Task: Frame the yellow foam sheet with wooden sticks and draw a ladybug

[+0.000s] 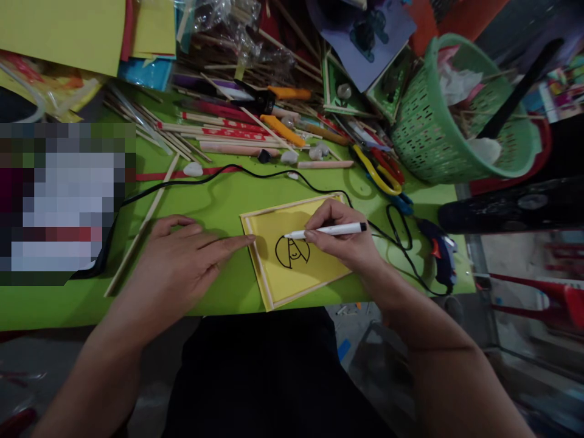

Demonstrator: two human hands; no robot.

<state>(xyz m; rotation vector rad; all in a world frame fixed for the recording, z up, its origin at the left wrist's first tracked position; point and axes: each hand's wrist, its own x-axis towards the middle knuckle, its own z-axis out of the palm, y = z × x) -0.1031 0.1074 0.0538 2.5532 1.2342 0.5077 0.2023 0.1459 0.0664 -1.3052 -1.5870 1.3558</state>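
On the green table a yellow card [296, 280] lies tilted, edged with thin wooden sticks. A black line drawing [292, 252] of a rounded head-like shape stands near its middle. My right hand [340, 234] pinches a white marker [340, 230], its tip touching the card at the top of the drawing and its black end pointing right. My left hand [191, 258] is open, palm down on the table, with its index fingertip on the stick along the card's left edge. The right part of the card is hidden under my right hand.
A glue gun [438, 252] lies at the right, its black cord [269, 175] crossing behind the card. Behind are yellow-handled scissors [376, 170], several sticks and pens, and a green basket [424, 134]. A loose stick [141, 228] and a blurred-out object [68, 207] are at left.
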